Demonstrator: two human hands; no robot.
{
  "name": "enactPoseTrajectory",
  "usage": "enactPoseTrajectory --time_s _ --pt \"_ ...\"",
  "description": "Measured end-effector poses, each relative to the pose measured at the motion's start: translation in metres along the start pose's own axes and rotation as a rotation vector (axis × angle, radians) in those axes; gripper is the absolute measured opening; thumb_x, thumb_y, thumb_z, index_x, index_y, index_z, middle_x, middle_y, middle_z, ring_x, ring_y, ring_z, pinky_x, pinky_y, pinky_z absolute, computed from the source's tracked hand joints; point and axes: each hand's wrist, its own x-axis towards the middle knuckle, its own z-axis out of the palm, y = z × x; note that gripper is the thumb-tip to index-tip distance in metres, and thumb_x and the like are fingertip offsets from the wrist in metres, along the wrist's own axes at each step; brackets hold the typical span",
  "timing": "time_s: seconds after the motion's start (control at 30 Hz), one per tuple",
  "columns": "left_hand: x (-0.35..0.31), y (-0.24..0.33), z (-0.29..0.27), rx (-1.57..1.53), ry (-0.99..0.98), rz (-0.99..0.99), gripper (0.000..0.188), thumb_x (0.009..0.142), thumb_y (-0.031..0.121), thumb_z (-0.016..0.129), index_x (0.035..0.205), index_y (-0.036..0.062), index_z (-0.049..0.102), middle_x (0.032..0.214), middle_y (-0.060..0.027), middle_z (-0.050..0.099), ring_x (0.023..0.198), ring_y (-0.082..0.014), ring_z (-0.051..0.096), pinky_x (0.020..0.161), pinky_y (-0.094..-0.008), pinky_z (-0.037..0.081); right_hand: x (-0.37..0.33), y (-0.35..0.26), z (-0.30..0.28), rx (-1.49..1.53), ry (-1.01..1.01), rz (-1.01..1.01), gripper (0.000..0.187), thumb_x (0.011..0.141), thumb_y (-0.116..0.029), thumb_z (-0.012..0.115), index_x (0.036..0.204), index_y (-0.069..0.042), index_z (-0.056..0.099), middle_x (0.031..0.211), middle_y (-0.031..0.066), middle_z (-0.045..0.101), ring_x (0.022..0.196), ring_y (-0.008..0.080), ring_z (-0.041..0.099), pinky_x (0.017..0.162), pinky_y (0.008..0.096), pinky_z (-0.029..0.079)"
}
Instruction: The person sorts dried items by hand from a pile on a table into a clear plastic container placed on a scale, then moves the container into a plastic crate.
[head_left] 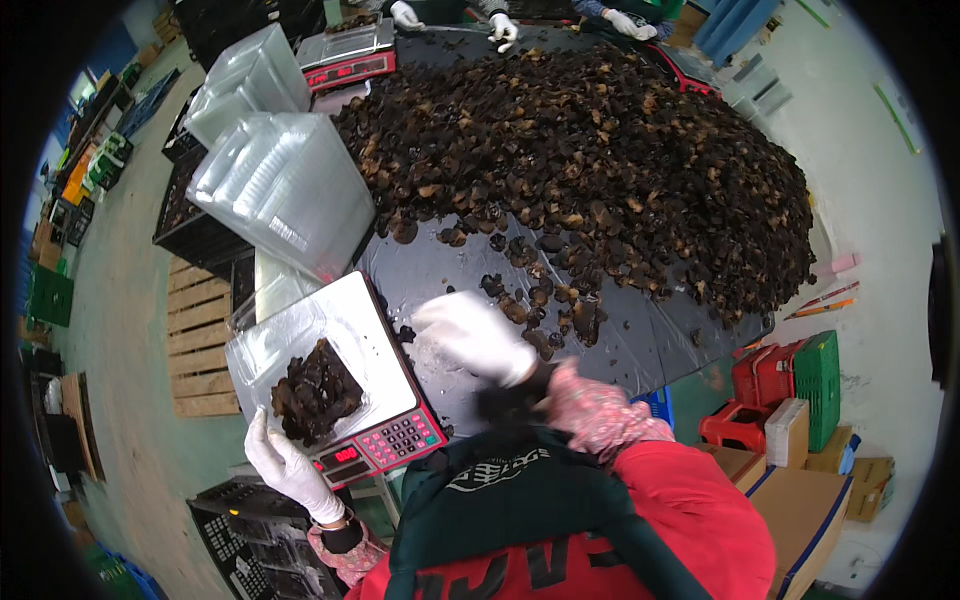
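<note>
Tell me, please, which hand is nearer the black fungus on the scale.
Left: the left hand is beside the black fungus; the right hand is farther off, over the table.

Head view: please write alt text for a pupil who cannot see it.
A person's white-gloved left hand is at the edge of a clear tray of dark brown pieces on a scale; the right hand, blurred, is over the dark-covered table. Beyond lies a large heap of similar pieces, with stacked clear containers to its left.
</note>
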Motion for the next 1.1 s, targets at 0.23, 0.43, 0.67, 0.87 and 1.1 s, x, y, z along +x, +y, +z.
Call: enactPoseTrajectory --time_s 0.23,0.43,0.67,0.87,1.1 --pt "-0.031 0.068 0.028 -0.476 -0.391 0.073 0.018 0.093 -0.004 0.054 0.106 -0.0001 0.065 0.094 -0.0102 0.068 0.088 -0.0181 0.065 0.083 -0.0303 0.050 -0.093 0.046 -0.048 -0.230 0.012 0.471 0.016 0.089 -0.019 0.061 0.097 -0.009 0.071 0.093 0.0097 0.068 0.090 0.0269 0.066 0.079 0.0354 0.053" --pt "-0.066 0.098 0.053 -0.554 -0.732 0.390 0.025 0.083 -0.002 0.063 0.106 0.0065 0.067 0.088 -0.0089 0.067 0.079 -0.0293 0.063 0.071 -0.0384 0.050 -0.092 0.027 0.025 -0.487 -0.539 0.367 0.055 0.080 -0.024 0.071 0.129 -0.008 0.053 0.123 0.0137 0.057 0.108 0.0327 0.059 0.089 0.0413 0.051" --pt "-0.077 0.082 0.052 -0.640 -0.741 0.305 0.026 0.087 0.003 0.058 0.112 0.0075 0.064 0.082 -0.0082 0.060 0.079 -0.0305 0.058 0.072 -0.0402 0.046 -0.099 0.025 0.021 -0.533 -0.451 0.389 0.012 0.077 -0.009 0.064 0.087 -0.007 0.058 0.088 0.0135 0.057 0.087 0.0350 0.060 0.073 0.0456 0.051" --pt "-0.075 0.070 0.039 -0.567 -0.782 0.291 0.029 0.088 0.005 0.058 0.117 0.0054 0.063 0.094 -0.0085 0.065 0.081 -0.0246 0.061 0.074 -0.0352 0.049 -0.085 0.032 0.023 -0.071 -0.284 0.573 0.017 0.079 -0.004 0.068 0.095 -0.006 0.062 0.079 0.0047 0.060 0.070 0.0192 0.061 0.063 0.0337 0.049" --pt "-0.070 0.066 0.041 -0.619 -0.723 -0.110 0.051 0.089 0.005 0.064 0.137 -0.0015 0.048 0.116 -0.0093 0.063 0.083 -0.0126 0.063 0.077 -0.0252 0.051 -0.015 -0.095 0.002 0.480 -0.170 0.632 0.023 0.086 -0.010 0.072 0.106 -0.002 0.063 0.091 0.0056 0.069 0.079 0.0100 0.066 0.071 0.0241 0.053"
